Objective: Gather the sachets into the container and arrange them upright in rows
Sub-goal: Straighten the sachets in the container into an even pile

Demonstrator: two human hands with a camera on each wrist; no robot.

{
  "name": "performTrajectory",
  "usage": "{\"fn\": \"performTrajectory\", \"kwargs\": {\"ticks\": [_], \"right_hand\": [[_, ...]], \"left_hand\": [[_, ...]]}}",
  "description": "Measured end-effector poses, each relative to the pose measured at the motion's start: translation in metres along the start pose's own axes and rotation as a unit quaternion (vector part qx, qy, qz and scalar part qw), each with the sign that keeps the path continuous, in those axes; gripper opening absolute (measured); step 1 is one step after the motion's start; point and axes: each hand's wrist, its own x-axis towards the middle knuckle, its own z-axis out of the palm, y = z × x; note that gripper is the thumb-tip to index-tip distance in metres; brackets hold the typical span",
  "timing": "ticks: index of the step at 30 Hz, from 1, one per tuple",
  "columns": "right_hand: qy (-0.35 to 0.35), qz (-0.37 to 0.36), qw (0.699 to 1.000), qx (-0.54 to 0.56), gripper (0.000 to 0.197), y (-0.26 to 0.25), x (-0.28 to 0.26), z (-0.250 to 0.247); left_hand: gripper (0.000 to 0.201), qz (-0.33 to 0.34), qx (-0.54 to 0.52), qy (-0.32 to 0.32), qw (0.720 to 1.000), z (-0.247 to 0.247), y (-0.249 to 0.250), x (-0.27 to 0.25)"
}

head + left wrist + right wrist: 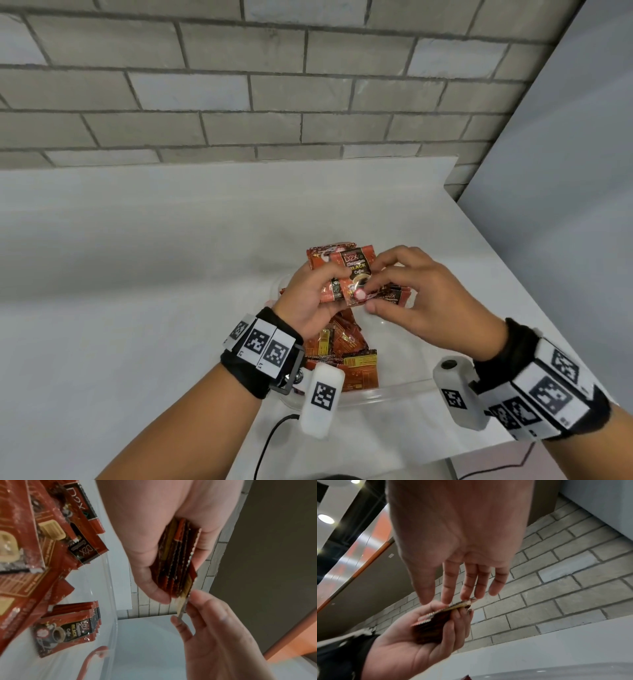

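Centre of head view: left hand [310, 298] grips a stack of red-and-black coffee sachets [346, 274] above the clear plastic container [387, 394] on the white surface [137, 274]. Right hand [418, 294], fingers extended, pinches the frontmost sachet's edge. More loose red sachets [342, 356] lie inside the container, lower centre.

The head camera looks down at the counter [171, 240]; both wrist cameras look closely along the hands [359, 294], sharing the sachet stack [176, 563]
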Motion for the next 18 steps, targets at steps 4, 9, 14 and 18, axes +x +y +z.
{"fn": "performTrajectory", "kwargs": {"ticks": [4, 9, 14, 18], "right_hand": [[0.046, 0.034, 0.998, 0.006, 0.033, 0.0, 0.01, -0.011], [-0.065, 0.125, 0.99, 0.019, 0.046, 0.002, 0.024, -0.02], [-0.104, 0.178, 0.978, -0.036, 0.012, 0.034, 0.025, -0.032], [-0.201, 0.196, 0.942, -0.185, 0.006, 0.061, 0.022, -0.011]], "left_hand": [[0.02, 0.004, 0.052, -0.005, 0.999, 0.002, 0.001, -0.001], [0.015, 0.029, 0.117, -0.015, 0.993, 0.011, 0.002, -0.003], [0.036, 0.055, 0.067, 0.069, 0.994, -0.005, 0.009, -0.001], [0.028, 0.05, 0.063, 0.085, 0.993, -0.013, 0.009, -0.002]]}}
